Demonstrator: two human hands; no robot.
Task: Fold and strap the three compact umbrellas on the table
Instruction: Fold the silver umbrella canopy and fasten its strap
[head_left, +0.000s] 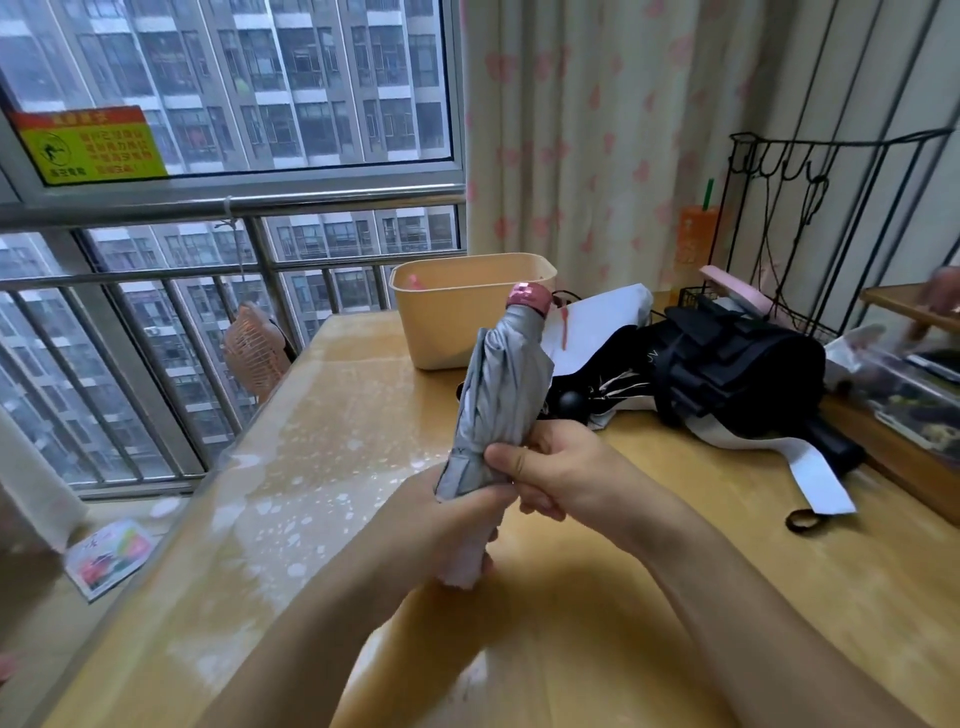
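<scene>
Above the worktop (571, 649), the left hand (447, 519) grips the lower end of the upright grey umbrella (504, 384) while the right hand (561, 467) pinches its canopy edge, which should probably be wound tightly one way so that the strap reaches around.

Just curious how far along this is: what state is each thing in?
Grey compact umbrella with pink cap: collapsed, canopy gathered, held tilted above wooden table.
Left hand: grips its lower end.
Right hand: pinches the canopy's lower edge.
Black compact umbrella: lying on table, canopy loose.
Beige plastic bin: upright, open.
</scene>
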